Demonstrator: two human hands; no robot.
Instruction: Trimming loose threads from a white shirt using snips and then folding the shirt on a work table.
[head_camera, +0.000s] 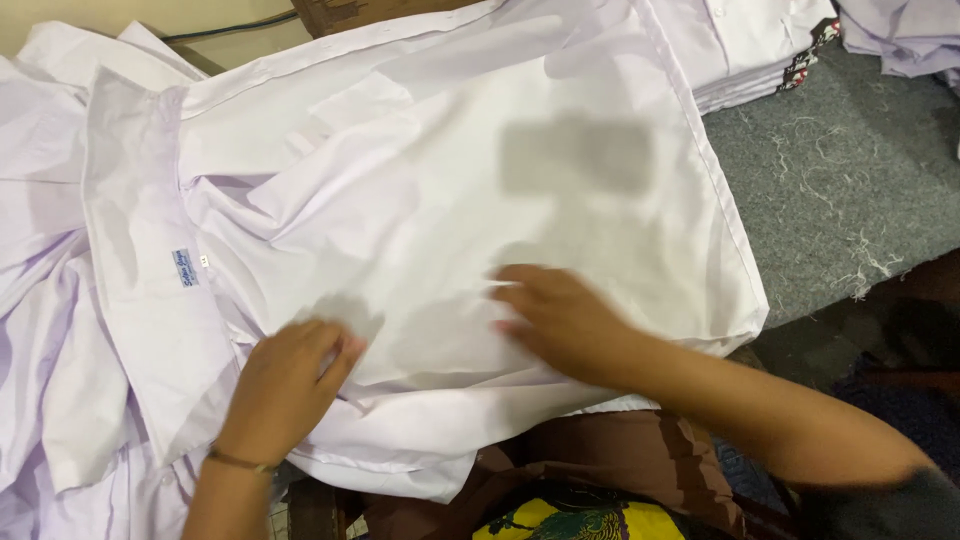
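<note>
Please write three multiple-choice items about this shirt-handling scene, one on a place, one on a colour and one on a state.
1. Where does the small blue label sit?
A. on the collar at the left
B. on the grey mat
C. on the folded stack

2. What colour is the shirt under the hands?
A. dark green
B. pale white-lilac
C. red

3. How does the right hand meet the shirt?
A. clenched in a fist above it
B. holding scissors
C. lying flat on the cloth, fingers spread

Answers:
1. A, the label shows on the collar band at the left, far from the grey mat and the folded stack.
2. B, the cloth is pale throughout.
3. C, the palm rests on the fabric; the left hand touches the fabric near its lower edge.
</note>
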